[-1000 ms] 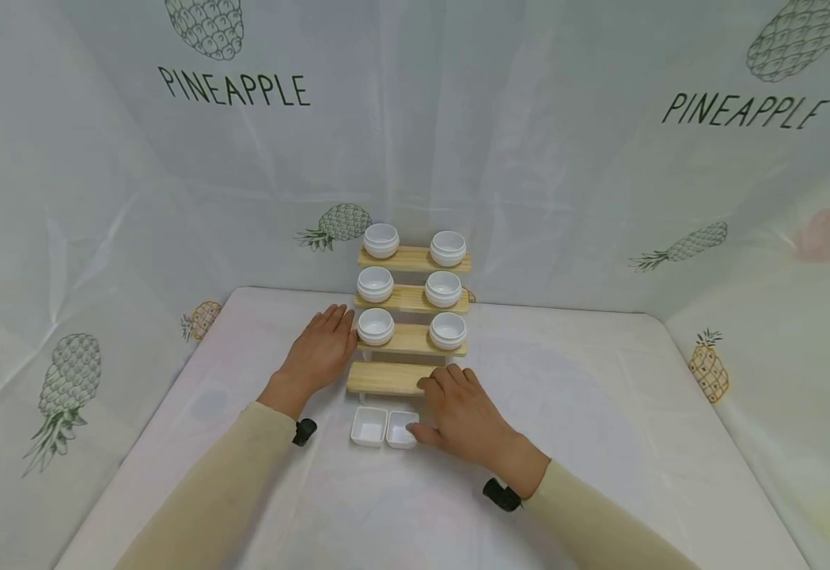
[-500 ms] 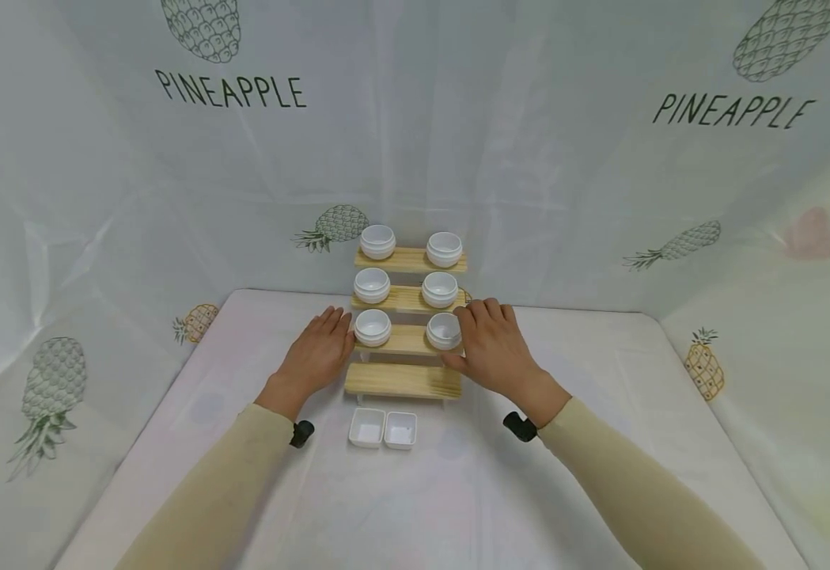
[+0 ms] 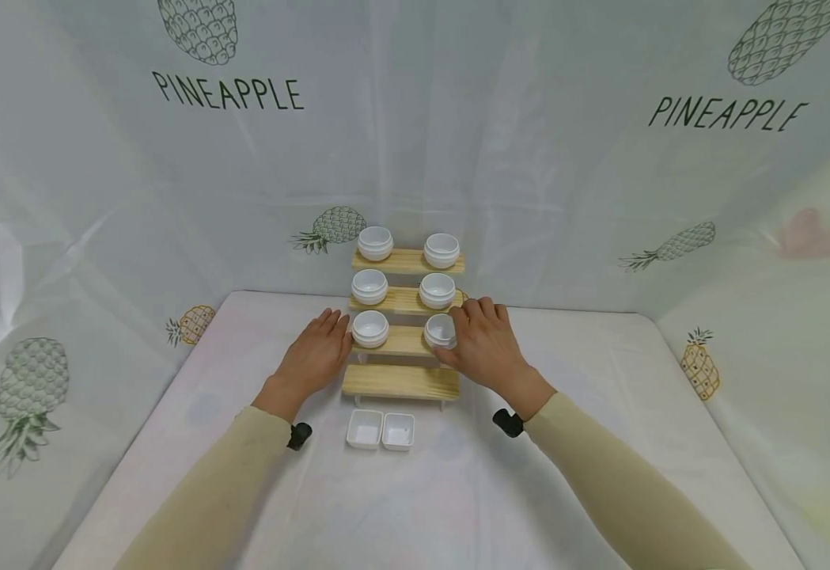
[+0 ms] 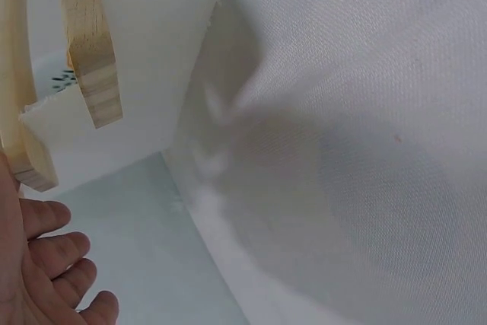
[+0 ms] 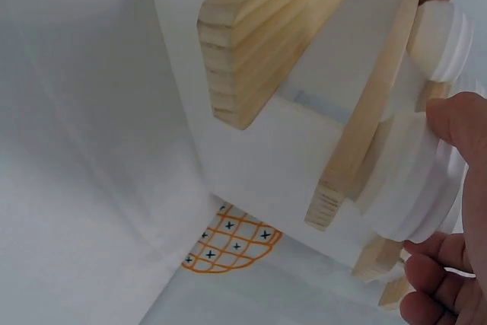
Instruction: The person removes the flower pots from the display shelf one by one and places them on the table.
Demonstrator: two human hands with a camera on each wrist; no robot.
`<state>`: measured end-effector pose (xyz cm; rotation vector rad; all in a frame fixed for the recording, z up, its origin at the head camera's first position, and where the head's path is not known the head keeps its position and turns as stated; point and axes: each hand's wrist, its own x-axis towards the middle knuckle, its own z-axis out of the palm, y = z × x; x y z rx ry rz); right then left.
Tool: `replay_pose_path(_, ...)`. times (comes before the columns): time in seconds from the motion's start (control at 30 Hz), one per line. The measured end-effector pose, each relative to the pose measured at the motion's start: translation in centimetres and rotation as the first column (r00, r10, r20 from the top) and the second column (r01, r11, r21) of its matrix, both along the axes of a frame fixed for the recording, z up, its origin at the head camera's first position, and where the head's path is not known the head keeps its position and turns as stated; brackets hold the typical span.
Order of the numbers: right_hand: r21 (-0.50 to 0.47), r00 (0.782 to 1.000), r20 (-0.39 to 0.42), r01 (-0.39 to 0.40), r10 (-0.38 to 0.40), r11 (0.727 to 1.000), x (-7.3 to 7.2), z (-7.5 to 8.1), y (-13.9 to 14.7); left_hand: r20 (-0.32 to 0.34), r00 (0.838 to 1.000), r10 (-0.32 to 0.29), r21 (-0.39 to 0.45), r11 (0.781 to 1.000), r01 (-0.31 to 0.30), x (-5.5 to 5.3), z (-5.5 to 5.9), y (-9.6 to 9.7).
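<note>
A tiered stand with wooden shelves (image 3: 400, 382) carries pairs of round white bowls on its upper three tiers. My right hand (image 3: 489, 346) holds the right-hand bowl (image 3: 439, 331) of the second shelf from the front. In the right wrist view, my thumb lies against one side of this white bowl (image 5: 415, 180) and curled fingers against the other; its base sits on the shelf. My left hand (image 3: 312, 356) rests at the stand's left side, beside the left bowl (image 3: 370, 328), fingers extended. The left wrist view shows fingers (image 4: 61, 253) near a shelf end, holding nothing.
Two small square white dishes (image 3: 365, 429) stand side by side before the lowest shelf, which bears no bowl. White cloth (image 3: 564, 475) covers the table. A curtain (image 3: 557, 174) printed with pineapples hangs close behind the stand.
My right hand has moved from the lowest shelf and square dishes up to the right bowl on the shelf above, and its fingers now hold it. The left hand has stayed in place.
</note>
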<state>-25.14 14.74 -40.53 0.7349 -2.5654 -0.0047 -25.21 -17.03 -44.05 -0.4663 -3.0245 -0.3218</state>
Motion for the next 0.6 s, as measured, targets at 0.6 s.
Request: replay_pose_path(0.6,-0.027,0.999,0.045,0.03,-0.029,0.999,0.7,0.43,-0.25,-0.015,1.0,-0.006,0.014,1.0,0.006,0.03,-0.23,-0.09)
